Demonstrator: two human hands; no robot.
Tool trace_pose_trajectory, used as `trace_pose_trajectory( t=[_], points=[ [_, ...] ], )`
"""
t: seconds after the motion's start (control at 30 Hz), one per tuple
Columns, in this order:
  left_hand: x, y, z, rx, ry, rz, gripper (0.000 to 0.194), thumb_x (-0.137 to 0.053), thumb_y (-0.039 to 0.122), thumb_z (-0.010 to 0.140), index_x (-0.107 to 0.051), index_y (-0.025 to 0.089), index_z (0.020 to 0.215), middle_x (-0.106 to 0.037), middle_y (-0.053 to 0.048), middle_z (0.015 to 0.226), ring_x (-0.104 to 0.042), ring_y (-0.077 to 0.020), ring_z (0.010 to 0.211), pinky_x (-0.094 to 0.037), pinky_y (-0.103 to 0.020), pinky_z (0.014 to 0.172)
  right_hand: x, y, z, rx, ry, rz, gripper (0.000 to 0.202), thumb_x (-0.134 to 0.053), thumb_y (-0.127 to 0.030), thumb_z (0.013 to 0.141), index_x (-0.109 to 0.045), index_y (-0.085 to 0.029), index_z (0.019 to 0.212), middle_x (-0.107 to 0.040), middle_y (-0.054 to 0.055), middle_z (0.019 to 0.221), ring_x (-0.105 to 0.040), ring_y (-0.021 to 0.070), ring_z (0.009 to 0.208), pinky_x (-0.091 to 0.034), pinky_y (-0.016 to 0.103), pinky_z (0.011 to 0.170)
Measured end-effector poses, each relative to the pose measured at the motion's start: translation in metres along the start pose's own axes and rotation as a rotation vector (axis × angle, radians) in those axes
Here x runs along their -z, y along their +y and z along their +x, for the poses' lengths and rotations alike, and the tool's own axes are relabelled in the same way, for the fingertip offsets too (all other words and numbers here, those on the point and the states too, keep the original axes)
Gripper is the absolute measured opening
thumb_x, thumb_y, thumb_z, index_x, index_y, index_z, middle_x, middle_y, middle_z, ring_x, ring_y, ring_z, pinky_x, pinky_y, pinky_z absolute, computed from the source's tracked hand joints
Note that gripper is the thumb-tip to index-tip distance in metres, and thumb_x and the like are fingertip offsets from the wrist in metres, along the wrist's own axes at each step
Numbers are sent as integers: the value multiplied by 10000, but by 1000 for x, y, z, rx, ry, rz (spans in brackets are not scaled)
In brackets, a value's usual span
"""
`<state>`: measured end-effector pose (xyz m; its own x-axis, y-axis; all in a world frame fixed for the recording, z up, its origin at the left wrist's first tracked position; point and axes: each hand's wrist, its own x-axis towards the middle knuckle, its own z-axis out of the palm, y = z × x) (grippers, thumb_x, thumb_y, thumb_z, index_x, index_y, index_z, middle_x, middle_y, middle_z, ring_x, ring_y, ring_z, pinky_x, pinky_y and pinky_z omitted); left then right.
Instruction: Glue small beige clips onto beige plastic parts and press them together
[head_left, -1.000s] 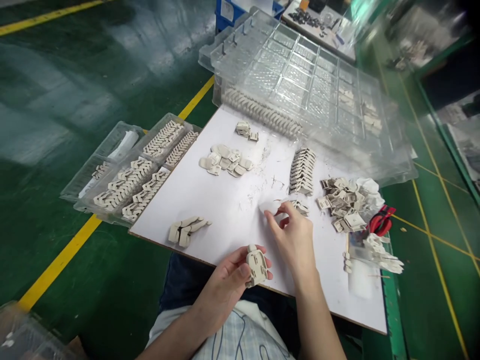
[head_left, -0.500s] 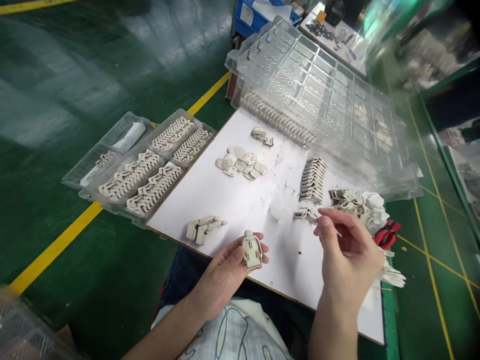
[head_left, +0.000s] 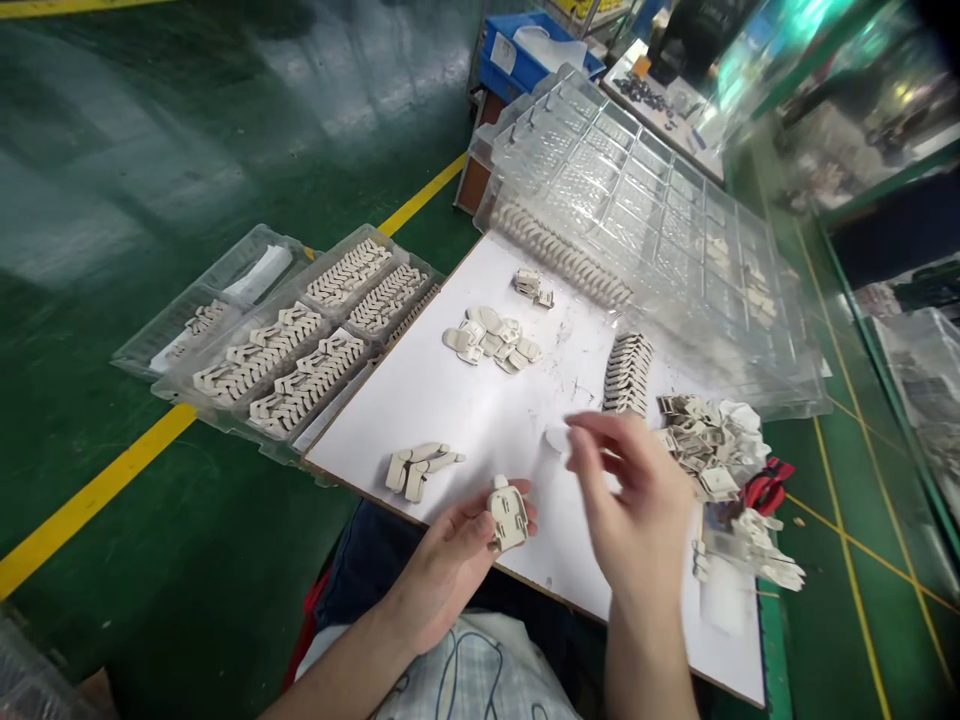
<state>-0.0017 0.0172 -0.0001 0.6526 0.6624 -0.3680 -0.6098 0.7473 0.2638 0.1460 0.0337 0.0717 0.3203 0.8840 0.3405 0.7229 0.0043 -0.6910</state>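
Observation:
My left hand grips a beige plastic clip part, its hollow side with small slots turned up and a rounded tab at its top. Over the white board my right hand hangs in the air, thumb and forefinger drawn together. Motion smears its fingers, and anything between the tips is too small to make out. Left of my left hand lie a few joined beige clips. Farther back is a loose pile of flat rounded beige pieces. Beyond my right hand stands a tight row of beige clips.
Clear compartment trays filled with clips sit off the board's left edge. A large clear plastic tray covers the far side. On the right are heaped beige parts, a red-handled tool and the board's edge.
My right hand has moved left, away from the heaped parts and closer to my left hand. My left hand still holds the clip part. The view has shifted slightly.

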Motion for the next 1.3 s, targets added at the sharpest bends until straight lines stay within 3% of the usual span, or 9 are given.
trace_pose_trajectory(
  t=[0.23, 0.47, 0.57, 0.7, 0.83, 0.97, 1.1, 1.2, 1.3],
  points=[
    [10, -3, -8, 13, -20, 9, 442, -877, 489, 702, -818, 200, 1032, -721, -61, 896, -600, -192, 915, -409, -327, 939, -66, 11, 65, -83, -299, -521, 209, -545, -116, 895, -653, -133, 1073, -629, 115, 1078, -611, 165, 693, -483, 327, 687],
    [13, -1, -11, 20, -14, 15, 449, -877, 484, 704, -814, 206, 1051, -711, -48, 871, -604, -185, 899, -423, -319, 931, -76, 15, 83, -118, -382, -630, 211, -520, -41, 885, -697, -120, 968, -642, 125, 995, -650, 210, 781, -466, 329, 717],
    [12, 0, -14, 15, -4, 32, 440, -878, 502, 692, -821, 216, 1020, -707, -45, 856, -602, -187, 888, -421, -327, 937, -62, 7, 78, -106, -346, -618, 231, -497, -48, 902, -707, -142, 913, -653, 108, 952, -646, 194, 742, -472, 330, 712],
    [14, 5, -17, 18, 7, 139, 491, -873, 574, 654, -824, 246, 1016, -739, -83, 1029, -603, -236, 1024, -409, -343, 959, -10, -7, 48, 54, -244, -364, 157, -559, -179, 954, -715, -199, 955, -685, 48, 937, -617, 135, 644, -468, 288, 658],
    [15, 16, -17, 97, -134, 326, 543, -839, 645, 649, -823, 251, 1022, -596, -127, 1450, -475, -363, 1343, -391, -412, 1042, 40, -1, 2, 75, -568, 56, 179, -573, -268, 988, -748, -233, 981, -687, 24, 847, -633, 119, 682, -470, 226, 595],
    [6, 19, -11, 251, -372, 471, 525, -799, 657, 691, -834, 228, 991, -600, -159, 1439, -516, -422, 1324, -356, -538, 1111, 58, 15, -31, -136, -696, 217, 217, -563, -276, 994, -778, -253, 984, -622, 27, 860, -609, 113, 691, -475, 210, 557],
    [-3, 10, -5, 342, -385, 518, 525, -816, 640, 682, -834, 230, 1008, -651, -155, 1374, -561, -428, 1291, -316, -581, 1147, 67, 21, -46, -210, -729, 264, 261, -536, -272, 1003, -792, -263, 955, -546, 26, 888, -612, 107, 727, -521, 211, 616],
    [-3, 0, -1, 399, -364, 567, 515, -826, 630, 675, -833, 239, 1011, -630, -161, 1420, -498, -446, 1364, -303, -591, 1157, 85, 35, -55, -184, -581, 229, 183, -608, -275, 967, -789, -275, 994, -593, 27, 898, -624, 119, 763, -514, 221, 640],
    [0, -12, 3, 406, -321, 538, 526, -822, 642, 672, -829, 240, 1011, -568, -163, 1507, -347, -449, 1485, -237, -598, 1201, 114, 71, -66, -222, 40, 113, 137, -684, -326, 914, -769, -228, 960, -624, 9, 801, -561, 120, 657, -451, 238, 580]
  ],
)
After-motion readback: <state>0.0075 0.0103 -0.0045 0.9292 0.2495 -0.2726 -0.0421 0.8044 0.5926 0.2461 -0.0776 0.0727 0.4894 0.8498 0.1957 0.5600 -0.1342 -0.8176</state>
